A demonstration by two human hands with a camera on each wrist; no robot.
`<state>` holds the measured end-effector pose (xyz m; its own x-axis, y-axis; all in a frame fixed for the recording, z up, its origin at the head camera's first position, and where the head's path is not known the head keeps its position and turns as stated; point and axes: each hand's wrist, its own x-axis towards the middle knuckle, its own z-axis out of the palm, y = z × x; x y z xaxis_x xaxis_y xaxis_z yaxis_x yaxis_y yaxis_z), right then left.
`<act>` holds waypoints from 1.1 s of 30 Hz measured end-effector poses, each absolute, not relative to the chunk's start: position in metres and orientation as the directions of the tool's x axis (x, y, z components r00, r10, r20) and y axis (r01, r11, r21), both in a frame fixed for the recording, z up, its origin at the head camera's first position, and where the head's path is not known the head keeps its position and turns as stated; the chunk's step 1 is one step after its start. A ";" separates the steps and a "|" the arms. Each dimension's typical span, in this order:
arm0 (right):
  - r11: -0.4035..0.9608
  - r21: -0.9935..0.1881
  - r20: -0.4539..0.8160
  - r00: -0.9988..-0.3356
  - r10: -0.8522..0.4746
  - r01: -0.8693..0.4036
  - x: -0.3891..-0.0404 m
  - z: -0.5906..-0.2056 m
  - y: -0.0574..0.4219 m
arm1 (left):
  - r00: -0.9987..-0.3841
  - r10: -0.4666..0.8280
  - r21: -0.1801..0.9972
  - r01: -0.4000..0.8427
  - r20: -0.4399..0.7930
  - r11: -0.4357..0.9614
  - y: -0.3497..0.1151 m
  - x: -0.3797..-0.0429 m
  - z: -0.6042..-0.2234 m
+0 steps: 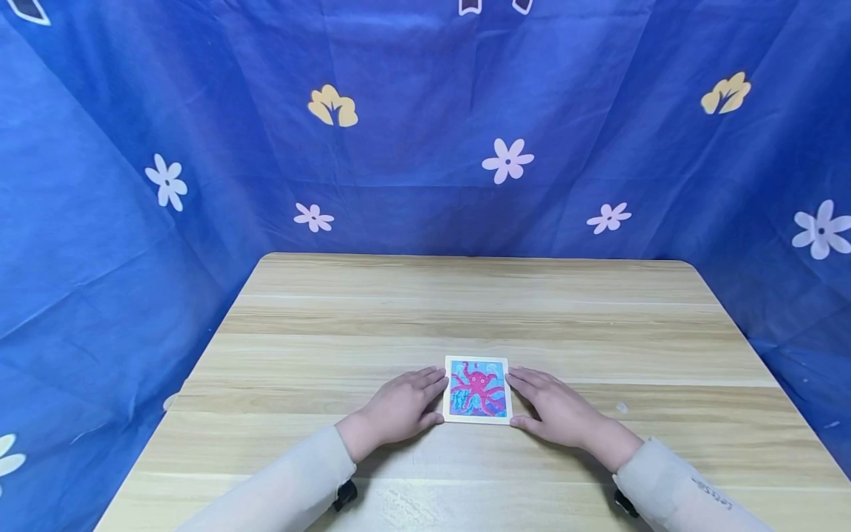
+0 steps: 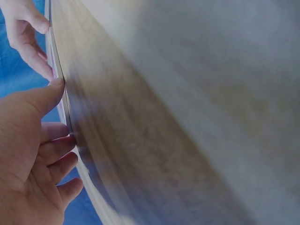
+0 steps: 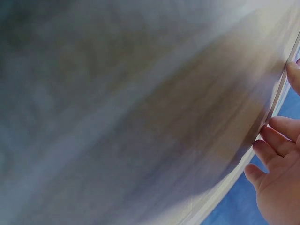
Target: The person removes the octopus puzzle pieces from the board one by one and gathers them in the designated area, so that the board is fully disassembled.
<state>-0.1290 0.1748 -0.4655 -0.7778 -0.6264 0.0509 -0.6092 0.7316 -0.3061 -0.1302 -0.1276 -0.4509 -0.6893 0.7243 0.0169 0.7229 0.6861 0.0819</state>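
Note:
A small square picture puzzle (image 1: 478, 390) lies flat on the table, a pink octopus on blue inside a pale frame. My left hand (image 1: 405, 406) rests at its left side, with fingertips and thumb tip against the frame's edge. On the opposite side my right hand (image 1: 555, 410) touches the right edge the same way, fingers extended and thumb near the lower corner. In the left wrist view the left hand (image 2: 33, 159) has its thumb and fingers spread apart along the thin edge. The right wrist view shows the right hand (image 3: 281, 159) with fingertips at table level.
The wood-grain table (image 1: 399, 310) reaches back to a blue curtain (image 1: 412, 148) with flower prints, which also hangs along both sides. A small translucent scrap (image 1: 621, 407) lies right of the right hand. Something pale (image 1: 170, 401) shows at the table's left edge.

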 end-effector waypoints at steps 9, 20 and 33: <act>0.736 -0.326 0.050 -0.788 -0.613 -0.593 -0.131 -0.465 0.176 | -0.703 0.712 0.114 0.708 0.007 0.697 -0.127 -0.130 -0.453; 0.741 -0.342 0.085 -0.805 -0.587 -0.577 -0.145 -0.463 0.168 | -0.675 0.735 0.150 0.735 0.062 0.661 -0.131 -0.129 -0.454; 0.731 -0.382 0.111 -0.814 -0.571 -0.565 -0.165 -0.454 0.141 | -0.644 0.762 0.163 0.761 0.069 0.628 -0.132 -0.127 -0.456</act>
<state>-0.1646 0.1408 -0.4540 -0.8137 -0.5706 0.1112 -0.5650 0.7312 -0.3824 -0.1274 -0.1316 -0.4558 -0.6441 0.7618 0.0688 0.7607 0.6284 0.1627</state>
